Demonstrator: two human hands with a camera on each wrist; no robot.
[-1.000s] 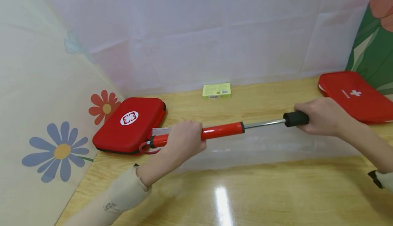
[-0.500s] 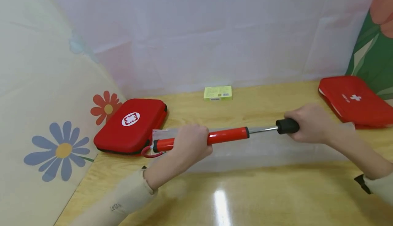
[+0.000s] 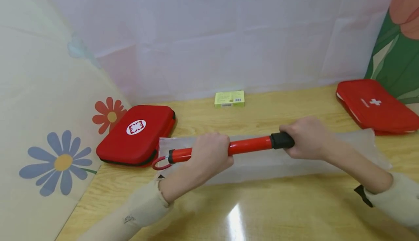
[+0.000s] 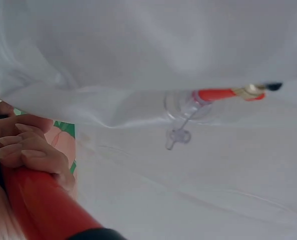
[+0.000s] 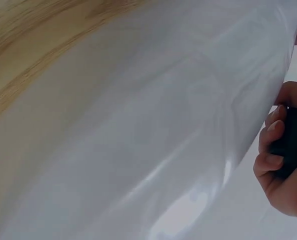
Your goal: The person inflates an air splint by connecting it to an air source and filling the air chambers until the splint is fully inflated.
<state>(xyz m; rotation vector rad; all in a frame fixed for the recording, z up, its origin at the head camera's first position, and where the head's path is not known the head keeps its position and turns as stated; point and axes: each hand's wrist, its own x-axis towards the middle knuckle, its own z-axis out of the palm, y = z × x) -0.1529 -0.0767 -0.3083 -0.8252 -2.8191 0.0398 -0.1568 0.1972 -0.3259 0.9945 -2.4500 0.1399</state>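
Note:
A red hand pump (image 3: 250,145) is held level across the head view, its metal rod no longer visible. My left hand (image 3: 211,153) grips the red barrel. At the right end, my right hand (image 3: 309,139) grips the black handle (image 5: 291,145), which sits against the barrel. A short red hose (image 3: 160,166) loops from the pump's left end. Below lies a long translucent plastic inflatable (image 3: 355,150). The left wrist view shows a clear valve (image 4: 178,137) on it, with a red hose end and brass-coloured fitting (image 4: 251,91) at the valve.
A red hard case (image 3: 131,135) with a white emblem stands at the left, close to the inflatable. Behind is a small yellow-green box (image 3: 230,99). A red first-aid pouch (image 3: 376,106) lies at the right on the wooden table (image 3: 203,219). Cloth backdrops (image 3: 209,33) surround it.
My right hand has moved left, pushing the handle in until the metal rod disappeared into the barrel. My left hand has shifted slightly right and down, still gripping the hand pump.

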